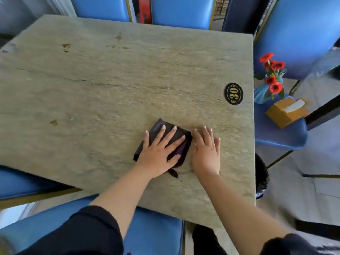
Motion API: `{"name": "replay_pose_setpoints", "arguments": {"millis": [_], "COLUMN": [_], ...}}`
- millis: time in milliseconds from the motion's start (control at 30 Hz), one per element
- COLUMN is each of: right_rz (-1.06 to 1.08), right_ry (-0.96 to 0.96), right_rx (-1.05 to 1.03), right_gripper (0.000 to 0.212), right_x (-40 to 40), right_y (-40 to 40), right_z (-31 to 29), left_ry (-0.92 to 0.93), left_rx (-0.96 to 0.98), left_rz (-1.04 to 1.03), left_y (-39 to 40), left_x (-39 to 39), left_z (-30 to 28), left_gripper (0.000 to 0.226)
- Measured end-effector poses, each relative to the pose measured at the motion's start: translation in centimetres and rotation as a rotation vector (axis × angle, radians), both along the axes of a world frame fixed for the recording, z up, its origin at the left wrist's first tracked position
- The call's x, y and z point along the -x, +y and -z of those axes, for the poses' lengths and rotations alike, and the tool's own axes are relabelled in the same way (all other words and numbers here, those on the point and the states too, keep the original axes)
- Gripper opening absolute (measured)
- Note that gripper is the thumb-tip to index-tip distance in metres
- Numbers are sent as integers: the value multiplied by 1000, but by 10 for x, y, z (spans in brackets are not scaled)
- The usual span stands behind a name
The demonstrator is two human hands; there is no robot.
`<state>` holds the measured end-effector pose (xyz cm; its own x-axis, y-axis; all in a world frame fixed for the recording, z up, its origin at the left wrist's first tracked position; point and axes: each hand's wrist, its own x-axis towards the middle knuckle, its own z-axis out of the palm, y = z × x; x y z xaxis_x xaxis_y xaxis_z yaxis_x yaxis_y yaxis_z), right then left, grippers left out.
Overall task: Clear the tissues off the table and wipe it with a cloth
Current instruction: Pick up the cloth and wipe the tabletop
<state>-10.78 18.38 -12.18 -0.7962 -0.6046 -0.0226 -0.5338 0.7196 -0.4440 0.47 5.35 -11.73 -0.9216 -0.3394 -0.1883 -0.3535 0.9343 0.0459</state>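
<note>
Seen from above: a stone-look greenish surface (110, 85) with a dark crack line across its middle and a few brown stains near the far left, the far middle and the left side. Near the right edge, a black oval badge (233, 93) with gold trim, reading "30". Toward the near right part of the surface, a dark folded cloth (166, 128), brownish-black with a purple strip showing at its right fold and a small tail poking out at the near edge. Left hand (159, 152) laid flat on the cloth, fingers straight and spread, pressing it down, not curled round it. Right hand (207, 150) flat on the bare surface just beside the cloth's right edge, fingers straight and close together, holding nothing; whether its thumb touches the cloth cannot be told. Dark sleeves pushed up on both arms. Blue padded chairs around the surface: two at the far side, one at the near side under the arms, one at the left. On a blue chair seat (279, 133) to the right, apart from the surface, a blue vase of red flowers (272, 78) and, just beside it, a wooden tissue box (286, 112) with a white tissue sticking out of the top slot. No readable writing on the box.
</note>
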Motion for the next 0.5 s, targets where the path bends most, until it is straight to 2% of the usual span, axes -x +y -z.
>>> {"name": "replay_pose_setpoints", "arguments": {"millis": [67,133,233,333,433,500], "right_rz": [33,22,26,65,53,11], "right_ry": [39,54,49,-13,-140,-159], "right_rx": [-30,-54,-71,-50,100,174], "right_gripper": [59,59,58,59,59,56], "right_x": [-15,-19,-19,-23,-36,-51], "right_y": [6,8,7,-3,-25,-43], "right_z": [5,8,7,2,-11,-22], "left_ry": [3,2,-4,-87,-167,-198], "left_rx": [-4,-8,13,-2,-75,-167], "left_rz": [-87,-298,-450,-299,-55,12], "left_y": [-33,-54,-48,-29,-29,-43], "left_x": [-5,-9,-4,-7,-19,-25], "left_z": [0,3,5,-2,-10,-22], "left_gripper": [58,58,58,59,60,59]}}
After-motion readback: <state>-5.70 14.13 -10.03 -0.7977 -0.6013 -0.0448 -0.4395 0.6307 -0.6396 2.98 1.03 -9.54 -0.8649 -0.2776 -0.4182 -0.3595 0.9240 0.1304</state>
